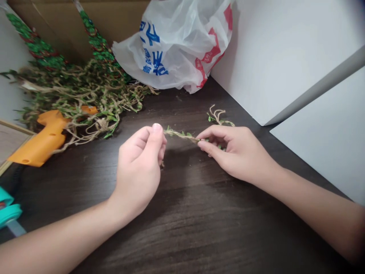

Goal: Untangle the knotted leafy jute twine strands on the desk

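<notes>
along a dark wood-grain counter [182, 228], smooth white panels [288, 49] stand at the right, and a crumpled white plastic bag [173, 42] with blue and red print slumps against brown cardboard [65, 23]. a tangled heap of leafy jute vine [85, 102] lies at the left, partly over an orange plastic piece [40, 142]. the left hand [138, 171] and right hand [236, 152] each pinch a thin twisted twine strand [181, 134] set with small green leaves, held above the counter between them, its frayed end curling past the right hand.

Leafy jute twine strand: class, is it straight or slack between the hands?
Straight: the green-leaved jute twine strand runs without sag between the pinching left hand and right hand.
</notes>
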`<state>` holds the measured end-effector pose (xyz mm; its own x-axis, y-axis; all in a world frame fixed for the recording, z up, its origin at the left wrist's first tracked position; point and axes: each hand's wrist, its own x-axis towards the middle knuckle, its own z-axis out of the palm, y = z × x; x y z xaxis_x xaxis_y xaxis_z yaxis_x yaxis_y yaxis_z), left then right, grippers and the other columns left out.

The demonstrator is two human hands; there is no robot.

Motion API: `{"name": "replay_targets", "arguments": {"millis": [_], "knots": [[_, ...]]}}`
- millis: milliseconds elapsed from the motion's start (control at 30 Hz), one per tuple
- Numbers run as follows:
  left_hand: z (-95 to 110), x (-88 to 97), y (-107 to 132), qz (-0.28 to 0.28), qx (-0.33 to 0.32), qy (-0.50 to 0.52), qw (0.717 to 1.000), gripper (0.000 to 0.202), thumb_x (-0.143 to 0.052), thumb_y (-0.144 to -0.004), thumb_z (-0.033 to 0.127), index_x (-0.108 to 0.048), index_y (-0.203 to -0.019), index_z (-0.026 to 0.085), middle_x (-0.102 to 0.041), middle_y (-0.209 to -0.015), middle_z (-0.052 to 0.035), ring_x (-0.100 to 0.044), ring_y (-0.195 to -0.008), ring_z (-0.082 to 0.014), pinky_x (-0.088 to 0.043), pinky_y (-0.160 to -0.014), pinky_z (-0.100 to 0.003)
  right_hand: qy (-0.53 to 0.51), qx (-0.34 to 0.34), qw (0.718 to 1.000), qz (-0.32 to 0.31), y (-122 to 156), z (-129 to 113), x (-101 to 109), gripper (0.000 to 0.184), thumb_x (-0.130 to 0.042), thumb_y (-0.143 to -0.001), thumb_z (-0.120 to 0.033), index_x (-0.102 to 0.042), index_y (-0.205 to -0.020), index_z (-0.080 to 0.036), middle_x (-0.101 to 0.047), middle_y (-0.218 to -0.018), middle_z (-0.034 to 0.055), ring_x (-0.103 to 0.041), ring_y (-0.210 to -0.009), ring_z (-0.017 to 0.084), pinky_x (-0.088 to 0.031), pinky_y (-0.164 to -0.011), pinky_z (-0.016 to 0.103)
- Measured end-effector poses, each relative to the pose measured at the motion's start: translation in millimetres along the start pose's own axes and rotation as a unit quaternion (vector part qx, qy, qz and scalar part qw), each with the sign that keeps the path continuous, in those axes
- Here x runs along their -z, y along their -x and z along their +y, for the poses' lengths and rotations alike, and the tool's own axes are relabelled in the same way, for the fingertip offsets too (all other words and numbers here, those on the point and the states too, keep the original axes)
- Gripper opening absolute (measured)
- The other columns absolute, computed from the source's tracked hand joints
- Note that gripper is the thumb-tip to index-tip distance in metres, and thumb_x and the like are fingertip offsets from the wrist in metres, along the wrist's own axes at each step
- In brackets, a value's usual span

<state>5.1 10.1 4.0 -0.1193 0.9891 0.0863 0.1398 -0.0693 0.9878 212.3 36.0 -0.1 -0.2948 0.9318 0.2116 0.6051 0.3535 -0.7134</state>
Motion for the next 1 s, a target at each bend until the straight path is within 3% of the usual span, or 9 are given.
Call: {"name": "replay_targets", "arguments": {"millis": [100, 233, 400, 500, 667, 767, 867, 1000], "knots": [[-1, -1.3, 2, -0.02, -0.005, -0.005, 1.0, 0.028, -0.058, -0.105, 0.038, -0.069, -0.086, 0.02, -0.056, -0.066, 0.0014, -0.048, -0.059, -0.0119, -0.04, -0.054, -0.024, -0.002, -0.002, 1.0, -0.005, 3, -4, -4, 0.011, -0.069, -0.094, -0.026, -0.078, -0.092, -0.02, -0.078, -0.08, 0.0019, -0.065, -0.067, 0.017, -0.045, -0.063, 0.03], [2, -1.2, 9, -0.078, -0.064, -0.076, 0.992, 0.021, -0.061, -0.104, 0.034, -0.077, -0.099, 0.02, -0.068, -0.08, -0.0003, -0.058, -0.067, -0.0126, -0.047, -0.062, -0.025, -0.064, -0.004, 0.998, -0.028, 7, -9, -9, 0.012, -0.066, -0.095, -0.023, -0.077, -0.091, -0.02, -0.078, -0.083, 0.0013, -0.065, -0.07, 0.016, -0.047, -0.066, 0.029], [3, -0.8, 9, -0.102, -0.14, -0.134, 0.976, 0.011, -0.071, -0.097, 0.023, -0.081, -0.101, 0.022, -0.074, -0.091, -0.0013, -0.066, -0.082, -0.0144, -0.053, -0.078, -0.026, -0.138, 0.014, 0.989, -0.058, 9, -12, -10, 0.013, -0.062, -0.1, -0.024, -0.073, -0.093, -0.02, -0.075, -0.085, 0.0008, -0.065, -0.075, 0.016, -0.047, -0.067, 0.028], [2, -2.4, 8, -0.097, -0.108, -0.093, 0.985, 0.008, -0.077, -0.092, 0.021, -0.077, -0.1, 0.02, -0.077, -0.094, -0.001, -0.07, -0.084, -0.0137, -0.055, -0.078, -0.024, -0.138, 0.028, 0.988, -0.06, 9, -11, -9, 0.015, -0.059, -0.101, -0.022, -0.068, -0.089, -0.019, -0.071, -0.083, 0.0002, -0.063, -0.075, 0.015, -0.046, -0.068, 0.027], [0, -4.4, 6, -0.123, -0.029, 0.003, 0.992, 0.029, -0.081, -0.087, 0.019, -0.067, -0.112, 0.018, -0.077, -0.081, 0.0017, -0.072, -0.072, -0.0138, -0.057, -0.069, -0.023, -0.153, 0.058, 0.984, -0.07, 10, -7, -10, 0.017, -0.055, -0.103, -0.017, -0.065, -0.089, -0.019, -0.068, -0.083, -0.0008, -0.062, -0.074, 0.013, -0.049, -0.07, 0.025], [1, -3.8, 4, -0.146, -0.026, -0.012, 0.989, 0.016, -0.081, -0.086, 0.019, -0.077, -0.101, 0.016, -0.079, -0.082, -0.0012, -0.072, -0.072, -0.0142, -0.056, -0.068, -0.024, -0.148, 0.067, 0.984, -0.068, 10, -7, -9, 0.017, -0.059, -0.101, -0.016, -0.067, -0.087, -0.019, -0.07, -0.08, -0.0007, -0.064, -0.074, 0.014, -0.049, -0.07, 0.026], [2, -3.1, 3, -0.125, -0.028, -0.033, 0.991, 0.002, -0.082, -0.084, 0.019, -0.081, -0.085, 0.017, -0.081, -0.082, -0.0021, -0.07, -0.071, -0.014, -0.055, -0.066, -0.023, -0.158, 0.047, 0.984, -0.066, 9, -11, -7, 0.014, -0.065, -0.099, -0.019, -0.073, -0.088, -0.019, -0.077, -0.086, 0.0007, -0.069, -0.078, 0.016, -0.051, -0.071, 0.027], [4, -2.6, 2, -0.104, -0.027, -0.037, 0.994, 0.0, -0.083, -0.084, 0.019, -0.083, -0.083, 0.018, -0.079, -0.075, 0.0005, -0.066, -0.064, -0.0116, -0.052, -0.061, -0.021, -0.165, 0.013, 0.985, -0.045, 8, -13, -4, 0.014, -0.065, -0.097, -0.015, -0.078, -0.092, -0.019, -0.08, -0.09, 0.0015, -0.073, -0.082, 0.017, -0.055, -0.075, 0.028]]}}
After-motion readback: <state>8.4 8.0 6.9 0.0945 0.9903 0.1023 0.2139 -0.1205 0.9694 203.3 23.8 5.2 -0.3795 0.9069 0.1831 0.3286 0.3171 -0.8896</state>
